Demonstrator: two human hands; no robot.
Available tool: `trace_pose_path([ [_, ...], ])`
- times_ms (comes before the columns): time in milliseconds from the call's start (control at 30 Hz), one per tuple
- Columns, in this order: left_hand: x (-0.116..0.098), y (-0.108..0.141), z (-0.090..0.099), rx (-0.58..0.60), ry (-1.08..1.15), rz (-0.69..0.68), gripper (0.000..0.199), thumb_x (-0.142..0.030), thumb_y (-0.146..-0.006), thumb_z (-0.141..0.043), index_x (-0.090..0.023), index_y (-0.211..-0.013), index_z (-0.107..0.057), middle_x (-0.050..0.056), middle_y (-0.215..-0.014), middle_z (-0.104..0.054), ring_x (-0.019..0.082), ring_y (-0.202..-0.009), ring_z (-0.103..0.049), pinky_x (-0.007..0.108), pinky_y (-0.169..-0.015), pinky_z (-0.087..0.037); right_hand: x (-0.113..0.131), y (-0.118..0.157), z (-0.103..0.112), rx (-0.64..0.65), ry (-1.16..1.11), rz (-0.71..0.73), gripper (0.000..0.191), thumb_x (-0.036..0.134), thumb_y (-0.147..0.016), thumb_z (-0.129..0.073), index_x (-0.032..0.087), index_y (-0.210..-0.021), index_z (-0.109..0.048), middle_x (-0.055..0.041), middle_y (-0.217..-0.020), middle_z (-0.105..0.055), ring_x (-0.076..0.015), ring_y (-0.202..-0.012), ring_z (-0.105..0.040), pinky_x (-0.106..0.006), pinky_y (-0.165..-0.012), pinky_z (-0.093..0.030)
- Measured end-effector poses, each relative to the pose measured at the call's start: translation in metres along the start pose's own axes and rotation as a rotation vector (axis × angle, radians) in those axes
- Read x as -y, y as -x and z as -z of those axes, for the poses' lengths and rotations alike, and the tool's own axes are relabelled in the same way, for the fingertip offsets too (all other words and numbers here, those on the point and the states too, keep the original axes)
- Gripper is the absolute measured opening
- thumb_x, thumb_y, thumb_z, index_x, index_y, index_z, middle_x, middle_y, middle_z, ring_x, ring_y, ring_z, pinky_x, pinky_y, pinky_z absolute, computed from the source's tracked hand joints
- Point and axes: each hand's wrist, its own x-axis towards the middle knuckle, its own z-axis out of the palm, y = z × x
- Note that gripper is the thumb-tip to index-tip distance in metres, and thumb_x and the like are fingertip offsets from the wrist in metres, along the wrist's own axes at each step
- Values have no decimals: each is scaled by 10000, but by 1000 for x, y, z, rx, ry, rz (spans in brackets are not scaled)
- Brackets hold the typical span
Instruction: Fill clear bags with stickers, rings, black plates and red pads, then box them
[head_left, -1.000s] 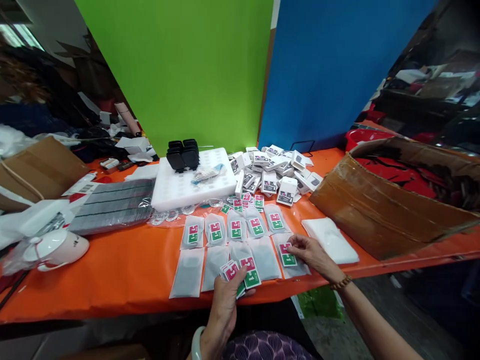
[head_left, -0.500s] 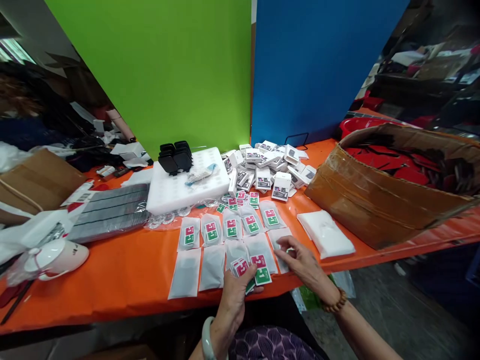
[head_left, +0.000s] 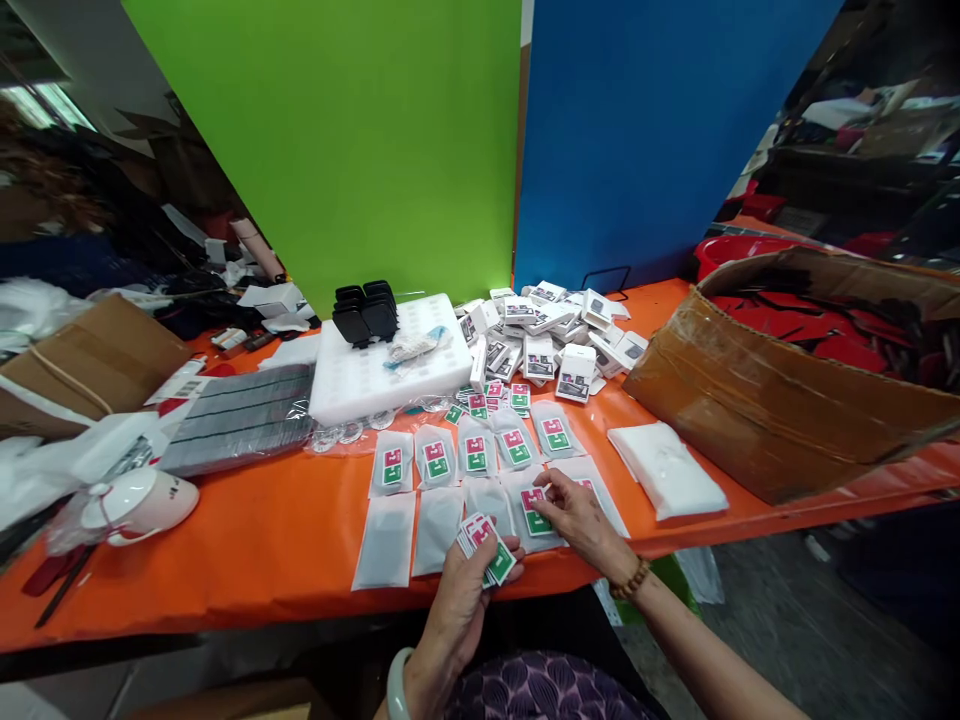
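My left hand (head_left: pixel 472 575) grips a fanned stack of pink-and-green stickers (head_left: pixel 486 548) near the table's front edge. The thumb and index finger of my right hand (head_left: pixel 589 525) are closed at the edge of a single pink-and-green sticker (head_left: pixel 535 512). That sticker lies over a white pouch (head_left: pixel 517 485) in the front row. Partly behind my right hand is the rightmost front pouch (head_left: pixel 609 505), with some pink showing on it. Farther left in this row, a flat pouch (head_left: pixel 384 540) shows no sticker. Each back-row pouch (head_left: pixel 380 480) bears a sticker.
Loose stickers (head_left: pixel 519 397) and a heap of small white boxes (head_left: pixel 538 357) lie behind the pouches. A white foam block (head_left: pixel 337 385) carries black pieces (head_left: pixel 365 318). To the right are a white packet (head_left: pixel 667 470) and a large cardboard box (head_left: pixel 697 400); a white cup (head_left: pixel 154 505) sits left.
My right hand has moved left from the rightmost front pouch to the neighbouring one, where a sticker now lies. The sticker that stuck out of my left hand's stack is no longer there.
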Motion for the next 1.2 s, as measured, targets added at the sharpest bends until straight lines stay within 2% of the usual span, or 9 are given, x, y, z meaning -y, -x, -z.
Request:
trace_pose_path([
  [100, 0, 1, 5, 5, -1, 1, 490, -363, -639, -826, -131, -1009, -603, 140, -949, -709, 286, -934, -669, 320, -697, -571, -2, 3, -8, -63, 220, 89, 83, 220, -815, -497, 204, -892, -524, -10, -710, -542, -179, -684, -524, -291, -645, -410],
  [233, -1, 4, 7, 28, -76, -29, 508, -389, -624, -828, -119, -1002, -624, 129, -942, -696, 258, -856, -661, 289, -583, -564, 2, 10, -11, -163, 359, 141, 174, 205, -837, -466, 180, -992, -539, -105, -961, -572, -229, -840, -549, -342, -727, -433],
  [333, -2, 4, 8, 32, -115, -80, 496, -389, -604, -835, -108, -971, -653, 100, -857, -687, 215, -741, -635, 274, -520, -548, 12, 14, -9, -135, 240, 133, 193, 293, -857, -505, 183, -1008, -554, -95, -968, -576, -219, -839, -553, -334, -741, -436],
  [500, -3, 2, 13, 1, -129, -89, 464, -365, -504, -880, -97, -837, -698, 77, -752, -671, 191, -664, -603, 245, -463, -510, 36, 18, -21, 239, -207, -40, 214, 391, -774, -646, 190, -830, -595, 2, -749, -574, -133, -649, -501, -245, -595, -403],
  [600, -4, 3, 17, -6, -110, -91, 445, -347, -482, -888, -109, -810, -706, 68, -744, -672, 193, -675, -604, 243, -476, -505, 43, 17, -34, 319, -370, -122, 233, 376, -717, -682, 178, -717, -559, 29, -653, -515, -97, -558, -431, -217, -503, -338],
  [700, -7, 9, 22, 36, -105, -87, 394, -362, -577, -849, -127, -862, -712, 78, -817, -692, 209, -754, -624, 257, -553, -524, 45, 15, -43, 356, -464, -164, 277, 416, -716, -666, 179, -699, -525, 43, -612, -463, -79, -506, -366, -211, -451, -272],
  [833, -9, 15, 28, 97, -8, -75, 356, -391, -708, -766, -163, -975, -705, 96, -960, -705, 236, -882, -643, 277, -671, -531, 44, 13, -47, 351, -515, -168, 282, 430, -720, -658, 184, -726, -521, 44, -619, -454, -80, -520, -372, -214, -478, -292],
  [1000, -9, 10, 33, 23, -15, -197, 422, -378, -616, -826, -131, -938, -708, 121, -967, -717, 268, -899, -656, 298, -710, -530, 43, 16, -55, 318, -468, -134, 260, 395, -715, -676, 192, -803, -540, 29, -697, -505, -99, -583, -439, -228, -542, -351],
  [1200, -10, 6, 36, -111, -129, -206, 481, -343, -540, -860, -120, -936, -704, 105, -838, -730, 240, -754, -663, 255, -562, -507, 37, 17, -65, 266, -422, -76, 211, 352, -721, -675, 195, -794, -554, 37, -671, -495, -103, -588, -422, -227, -542, -348],
])
